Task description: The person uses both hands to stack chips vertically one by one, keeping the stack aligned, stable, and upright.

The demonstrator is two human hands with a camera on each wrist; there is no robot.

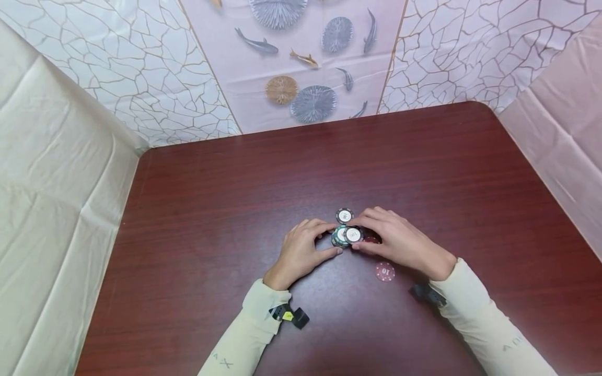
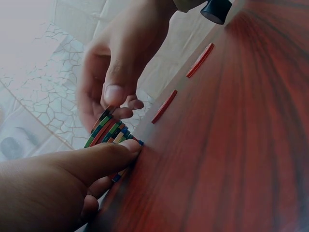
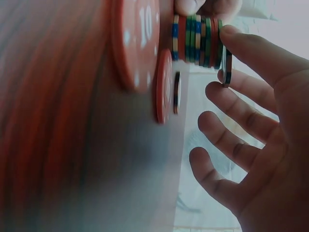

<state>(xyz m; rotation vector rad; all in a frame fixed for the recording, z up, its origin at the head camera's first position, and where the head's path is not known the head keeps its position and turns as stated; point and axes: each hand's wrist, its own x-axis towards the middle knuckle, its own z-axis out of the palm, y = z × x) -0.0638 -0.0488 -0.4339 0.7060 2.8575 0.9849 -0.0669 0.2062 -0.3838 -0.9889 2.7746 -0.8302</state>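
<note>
A stack of poker chips (image 1: 336, 237) in mixed colours, a green one near its top, stands on the table. My left hand (image 1: 301, 249) holds the stack low down between thumb and fingers. Between thumb and fingers, my right hand (image 1: 402, 240) pinches a black chip with a white centre (image 1: 353, 235) at the top of the stack, overhanging its right side. In the right wrist view this black chip (image 3: 227, 67) is at the stack's top, the other fingers spread apart. Just beyond the stack lies another black chip (image 1: 345, 215).
A red chip marked 10 (image 1: 385, 272) lies flat nearer the body. Another red chip (image 1: 373, 239) is partly hidden under the right hand. The dark red wooden table (image 1: 211, 209) meets patterned cloth (image 1: 301, 68) at its far edge.
</note>
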